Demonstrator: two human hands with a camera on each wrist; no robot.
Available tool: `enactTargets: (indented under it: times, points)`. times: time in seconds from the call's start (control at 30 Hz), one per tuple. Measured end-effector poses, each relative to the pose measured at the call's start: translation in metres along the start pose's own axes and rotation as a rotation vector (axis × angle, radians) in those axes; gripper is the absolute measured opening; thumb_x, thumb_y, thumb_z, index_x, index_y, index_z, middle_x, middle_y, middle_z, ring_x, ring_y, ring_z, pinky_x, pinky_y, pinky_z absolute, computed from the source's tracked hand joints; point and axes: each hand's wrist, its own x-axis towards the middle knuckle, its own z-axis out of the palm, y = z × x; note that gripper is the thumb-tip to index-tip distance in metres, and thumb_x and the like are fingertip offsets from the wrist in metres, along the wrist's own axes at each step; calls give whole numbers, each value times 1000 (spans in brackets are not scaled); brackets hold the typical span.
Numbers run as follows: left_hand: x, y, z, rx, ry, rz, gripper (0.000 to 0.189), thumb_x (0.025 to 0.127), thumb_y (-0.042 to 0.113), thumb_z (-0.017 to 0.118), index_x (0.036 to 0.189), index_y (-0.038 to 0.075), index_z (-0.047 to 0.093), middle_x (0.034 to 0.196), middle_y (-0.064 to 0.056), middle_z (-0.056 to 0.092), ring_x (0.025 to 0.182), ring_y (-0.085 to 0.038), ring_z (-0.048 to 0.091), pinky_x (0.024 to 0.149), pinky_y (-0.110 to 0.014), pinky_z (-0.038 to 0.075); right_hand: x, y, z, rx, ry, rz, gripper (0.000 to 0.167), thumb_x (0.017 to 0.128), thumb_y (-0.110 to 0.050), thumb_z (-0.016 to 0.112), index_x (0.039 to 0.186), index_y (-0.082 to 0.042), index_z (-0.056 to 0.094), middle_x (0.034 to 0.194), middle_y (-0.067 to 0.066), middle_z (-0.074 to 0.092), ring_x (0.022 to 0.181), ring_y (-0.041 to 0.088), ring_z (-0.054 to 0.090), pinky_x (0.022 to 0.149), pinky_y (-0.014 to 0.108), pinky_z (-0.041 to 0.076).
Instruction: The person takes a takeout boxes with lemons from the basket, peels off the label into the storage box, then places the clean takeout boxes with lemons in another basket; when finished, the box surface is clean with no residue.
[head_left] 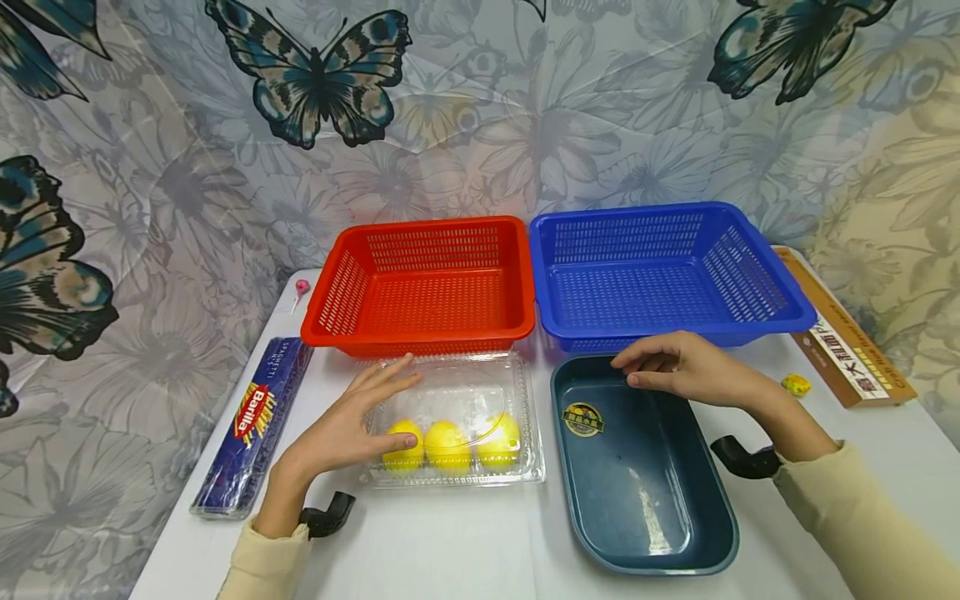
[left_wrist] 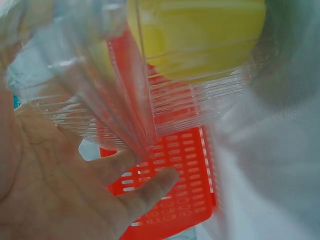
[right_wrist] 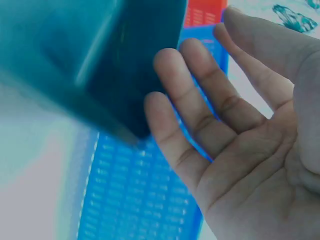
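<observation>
My left hand (head_left: pixel 341 421) is spread at the left side of a clear plastic clamshell box (head_left: pixel 472 383), its thumb in front of the leftmost of three smooth, round yellow things (head_left: pixel 447 446) inside. In the left wrist view, the fingers (left_wrist: pixel 150 195) are extended beside the box's ribbed wall; whether they touch it is hard to tell. My right hand (head_left: pixel 686 371) is over the far right end of a dark teal plastic tray (head_left: pixel 637 483) with a gold label. In the right wrist view its fingers (right_wrist: pixel 175 80) are loosely bent, holding nothing.
Behind stand a red basket (head_left: pixel 438 300) and a blue basket (head_left: pixel 630 296), side by side. A Barilla spaghetti pack (head_left: pixel 255 425) lies at left, near a pink lollipop (head_left: pixel 302 287). At right are a brown box (head_left: pixel 851 350) and a small yellow wrapped item (head_left: pixel 796 384).
</observation>
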Motion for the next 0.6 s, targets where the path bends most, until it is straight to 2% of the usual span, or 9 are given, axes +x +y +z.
enactTargets:
  times: [0.27, 0.47, 0.6]
  points:
    - [-2, 0, 0, -9, 0, -4, 78, 84, 44, 82, 153, 32, 48, 169, 13, 23, 158, -44, 9, 115, -80, 14, -15, 7, -17, -61, 167, -32, 25, 97, -11, 69, 122, -12, 72, 100, 8, 75, 85, 14, 72, 71, 23, 58]
    - [-2, 0, 1, -3, 0, -6, 77, 84, 43, 81, 153, 33, 48, 169, 14, 22, 158, -44, 9, 114, -80, 14, -27, 15, -33, -101, 275, 14, 31, 97, -11, 70, 128, -11, 69, 103, -7, 73, 89, 1, 68, 73, 16, 55]
    - [-2, 1, 1, 0, 2, -3, 76, 85, 41, 81, 153, 31, 48, 170, 13, 23, 158, -44, 9, 115, -80, 13, -33, 17, -41, -145, 366, 61, 31, 96, -14, 71, 127, -13, 70, 103, -18, 70, 88, -5, 63, 73, 12, 50]
